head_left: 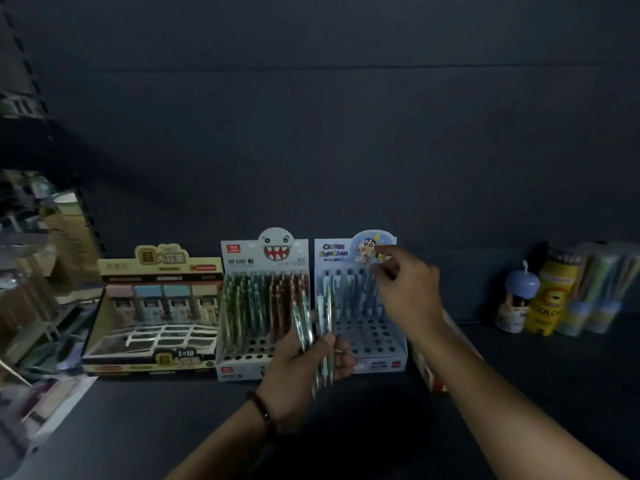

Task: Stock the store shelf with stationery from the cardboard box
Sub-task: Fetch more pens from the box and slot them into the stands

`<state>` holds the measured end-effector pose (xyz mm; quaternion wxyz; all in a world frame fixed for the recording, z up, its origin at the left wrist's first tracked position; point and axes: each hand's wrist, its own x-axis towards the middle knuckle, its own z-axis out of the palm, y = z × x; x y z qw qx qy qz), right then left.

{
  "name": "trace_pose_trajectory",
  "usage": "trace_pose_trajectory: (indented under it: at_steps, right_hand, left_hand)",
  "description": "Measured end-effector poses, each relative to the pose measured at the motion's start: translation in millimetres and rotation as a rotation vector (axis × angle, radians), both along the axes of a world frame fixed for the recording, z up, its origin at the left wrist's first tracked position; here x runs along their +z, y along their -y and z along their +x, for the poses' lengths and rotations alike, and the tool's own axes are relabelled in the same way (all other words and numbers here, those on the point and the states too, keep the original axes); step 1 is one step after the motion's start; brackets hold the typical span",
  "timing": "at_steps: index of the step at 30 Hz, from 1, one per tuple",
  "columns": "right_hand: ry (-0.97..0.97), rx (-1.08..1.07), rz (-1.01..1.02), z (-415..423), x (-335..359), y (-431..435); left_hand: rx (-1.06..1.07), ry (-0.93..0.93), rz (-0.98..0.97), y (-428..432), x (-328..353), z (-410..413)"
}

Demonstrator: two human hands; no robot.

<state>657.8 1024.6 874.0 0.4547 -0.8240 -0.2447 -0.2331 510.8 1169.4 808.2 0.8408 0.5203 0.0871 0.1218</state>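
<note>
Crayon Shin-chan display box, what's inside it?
Pens stand in its back rows; the front holes are bare. The right hand, pinching a pen, covers the back right corner, hiding what stands there.

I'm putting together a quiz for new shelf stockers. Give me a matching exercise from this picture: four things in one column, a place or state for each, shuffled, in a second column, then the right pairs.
Column one:
1. left hand
2. right hand
3. beige display box
4. yellow lion canister

Column two:
A. far right of the shelf
B. grips a bundle of pens
C. leftmost of the three display boxes
D. pinches one pen over the Crayon Shin-chan box

Pairs: 1-B, 2-D, 3-C, 4-A.
</note>
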Motion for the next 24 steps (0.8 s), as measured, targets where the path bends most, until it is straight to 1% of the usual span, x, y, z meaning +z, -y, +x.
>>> trace_pose_trajectory:
  at_steps: [10,13,17,19,22,24]
  right_hand:
    - [-0.003,0.012,-0.158,12,-22,-13]
    - [0.013,0.002,-0.202,13,-27,-14]
    - [-0.059,0.013,-0.315,10,-24,-9]
    - [-0.068,0.012,-0.261,1,-20,-6]
    - [-0.027,0.0,-0.061,-19,-15,-6]
    - [-0.112,0.134,0.068,-34,-12,-12]
  left_hand:
    - [0.009,0.029,0.014,-11,-15,5]
    - [0.0,0.044,-0.043,-13,-14,6]
    - [-0.02,0.053,-0.094,-16,-15,6]
    - [-0.032,0.063,-0.098,-18,-15,4]
    - [-0.051,0.094,-0.072,-19,-13,2]
    - [-0.054,0.102,-0.05,-20,-13,0]
